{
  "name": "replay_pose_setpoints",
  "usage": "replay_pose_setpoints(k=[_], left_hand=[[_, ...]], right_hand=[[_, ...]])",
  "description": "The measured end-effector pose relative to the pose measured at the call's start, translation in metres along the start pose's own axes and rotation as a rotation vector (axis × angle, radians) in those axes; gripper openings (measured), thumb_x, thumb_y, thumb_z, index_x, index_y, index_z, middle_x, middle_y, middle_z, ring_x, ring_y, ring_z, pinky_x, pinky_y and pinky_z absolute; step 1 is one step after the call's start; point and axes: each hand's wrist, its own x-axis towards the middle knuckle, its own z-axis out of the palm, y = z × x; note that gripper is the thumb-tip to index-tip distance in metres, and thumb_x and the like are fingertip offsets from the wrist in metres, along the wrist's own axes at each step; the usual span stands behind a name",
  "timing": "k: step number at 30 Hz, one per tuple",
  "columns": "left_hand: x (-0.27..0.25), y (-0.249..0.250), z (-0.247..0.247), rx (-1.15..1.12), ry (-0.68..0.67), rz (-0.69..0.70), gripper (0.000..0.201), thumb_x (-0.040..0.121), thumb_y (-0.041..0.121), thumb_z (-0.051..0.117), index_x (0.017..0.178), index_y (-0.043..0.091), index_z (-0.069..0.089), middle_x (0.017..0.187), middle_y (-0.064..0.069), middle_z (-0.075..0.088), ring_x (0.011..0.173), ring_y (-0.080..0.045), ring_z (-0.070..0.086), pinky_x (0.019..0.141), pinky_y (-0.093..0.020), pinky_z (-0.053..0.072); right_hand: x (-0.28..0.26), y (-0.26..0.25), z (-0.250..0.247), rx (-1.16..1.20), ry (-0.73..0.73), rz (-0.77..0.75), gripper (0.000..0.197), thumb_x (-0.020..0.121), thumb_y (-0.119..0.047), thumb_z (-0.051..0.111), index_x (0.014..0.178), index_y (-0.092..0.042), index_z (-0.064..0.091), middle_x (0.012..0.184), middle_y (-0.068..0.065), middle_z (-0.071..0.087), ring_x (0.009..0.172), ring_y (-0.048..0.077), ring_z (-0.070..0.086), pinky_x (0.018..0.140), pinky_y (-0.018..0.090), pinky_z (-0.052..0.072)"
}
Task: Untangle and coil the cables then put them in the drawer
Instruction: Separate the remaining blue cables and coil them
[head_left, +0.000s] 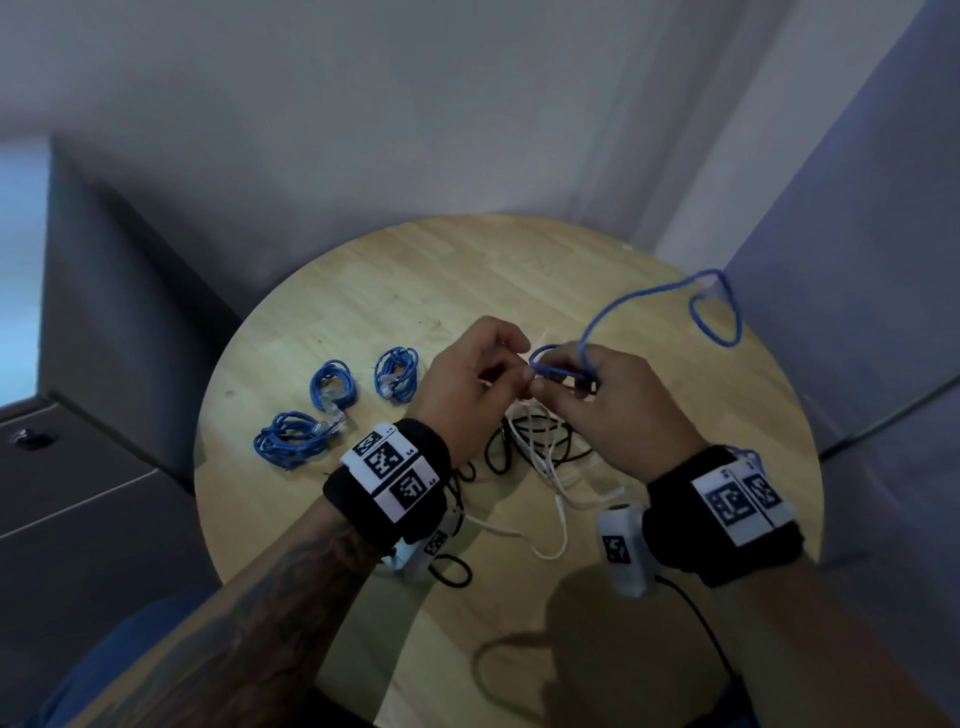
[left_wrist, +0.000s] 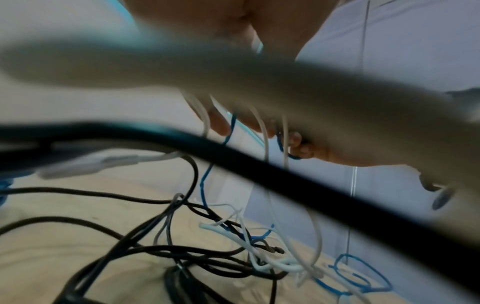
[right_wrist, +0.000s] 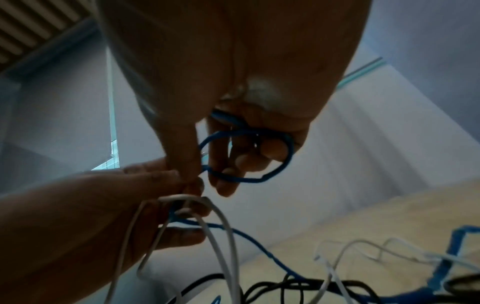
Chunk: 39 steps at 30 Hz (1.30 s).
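My right hand (head_left: 558, 382) holds a small loop of the blue cable (head_left: 558, 366) wound round its fingers; the right wrist view shows this blue cable loop (right_wrist: 259, 179) clearly. My left hand (head_left: 511, 364) meets it fingertip to fingertip and pinches the same cable, with white cable loops (right_wrist: 221, 236) draped over its fingers (right_wrist: 182, 207). The free blue length arcs to the far right of the table (head_left: 717, 312). Under both hands lies a tangle of black and white cables (head_left: 530, 441), also visible as a cable tangle (left_wrist: 221, 246) in the left wrist view. Three coiled blue cables (head_left: 332, 384) lie at the left.
The round wooden table (head_left: 415, 291) stands in a corner between white walls. A grey drawer cabinet (head_left: 88, 493) with shut fronts stands left of it. A black cable (head_left: 452, 571) trails toward the near table edge. Blurred cables cross close to the left wrist lens.
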Motion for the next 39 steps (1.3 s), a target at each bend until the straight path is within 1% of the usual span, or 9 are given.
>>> replay_pose_setpoints(k=[4,8,11,13,15,19,24,35,39], left_hand=[[0.003,-0.005,-0.005,-0.002,-0.094,0.004,0.022,0.096,0.006,0.065,0.117,0.014,0.061,0.087,-0.005,0.076,0.085,-0.02,0.073,0.085,-0.035,0.058],[0.007,-0.034,-0.005,0.243,-0.215,-0.033,0.015,0.093,0.013,0.07,0.097,0.026,0.075,0.096,0.011,0.075,0.092,-0.005,0.068,0.089,-0.032,0.054],[0.006,-0.048,-0.003,0.33,-0.238,-0.11,0.012,0.097,0.023,0.071,0.096,0.032,0.079,0.102,0.017,0.075,0.097,-0.003,0.068,0.093,-0.032,0.054],[0.011,-0.054,-0.004,0.342,-0.196,-0.08,0.013,0.1,0.033,0.068,0.098,0.03,0.081,0.112,0.017,0.075,0.106,-0.001,0.067,0.098,-0.034,0.053],[0.015,-0.055,-0.006,0.359,-0.167,-0.039,0.023,0.103,0.04,0.063,0.103,0.029,0.083,0.128,0.012,0.071,0.119,-0.004,0.061,0.1,-0.035,0.05],[0.019,-0.049,-0.011,0.409,-0.096,0.007,0.027,0.106,0.034,0.056,0.104,0.023,0.08,0.112,0.01,0.072,0.108,-0.01,0.058,0.094,-0.038,0.048],[0.016,-0.042,-0.011,0.479,-0.083,0.093,0.036,0.109,0.043,0.049,0.093,0.021,0.074,0.09,0.011,0.068,0.093,-0.015,0.057,0.081,-0.037,0.046],[0.018,-0.032,-0.014,0.475,-0.072,-0.071,0.026,0.105,0.03,0.055,0.083,0.023,0.066,0.08,0.001,0.061,0.074,-0.026,0.062,0.067,-0.035,0.046],[0.015,-0.028,-0.012,0.394,-0.043,0.03,0.021,0.099,0.031,0.064,0.085,0.023,0.077,0.088,0.009,0.064,0.081,-0.01,0.062,0.075,-0.03,0.049]], right_hand=[[0.004,-0.006,0.0,-0.036,0.05,-0.058,0.012,0.101,-0.024,0.069,0.091,-0.018,0.069,0.08,-0.003,0.062,0.078,0.016,0.055,0.072,0.038,0.044],[0.014,-0.016,-0.013,0.699,0.185,0.006,0.011,0.106,-0.016,0.061,0.095,-0.015,0.063,0.093,0.003,0.068,0.088,0.013,0.063,0.084,0.032,0.048],[0.016,-0.025,-0.034,1.373,0.101,0.064,0.02,0.111,-0.023,0.058,0.095,-0.014,0.066,0.124,0.017,0.071,0.127,0.039,0.063,0.103,0.049,0.05],[0.014,-0.025,-0.045,1.513,0.066,0.071,0.022,0.11,-0.023,0.058,0.092,-0.015,0.067,0.102,0.015,0.072,0.102,0.038,0.069,0.104,0.055,0.051],[0.012,-0.023,-0.045,1.247,0.182,0.091,0.016,0.104,-0.016,0.064,0.09,-0.022,0.061,0.073,0.004,0.055,0.065,0.02,0.054,0.087,0.047,0.057],[-0.001,-0.02,-0.024,0.369,0.17,0.076,0.023,0.089,-0.025,0.086,0.103,-0.025,0.068,0.073,-0.007,0.043,0.068,0.008,0.048,0.067,0.028,0.046],[-0.005,-0.022,-0.009,-0.28,-0.162,0.069,0.018,0.093,-0.043,0.077,0.09,-0.027,0.069,0.073,0.003,0.06,0.072,0.029,0.06,0.066,0.039,0.042],[-0.008,-0.025,0.011,-0.256,-0.133,-0.023,0.018,0.086,-0.036,0.078,0.073,-0.032,0.067,0.054,-0.005,0.051,0.054,0.016,0.049,0.064,0.035,0.042],[0.001,-0.027,-0.006,0.323,0.096,0.07,0.014,0.094,-0.016,0.069,0.08,-0.016,0.067,0.067,-0.002,0.056,0.063,0.011,0.048,0.063,0.033,0.04]])
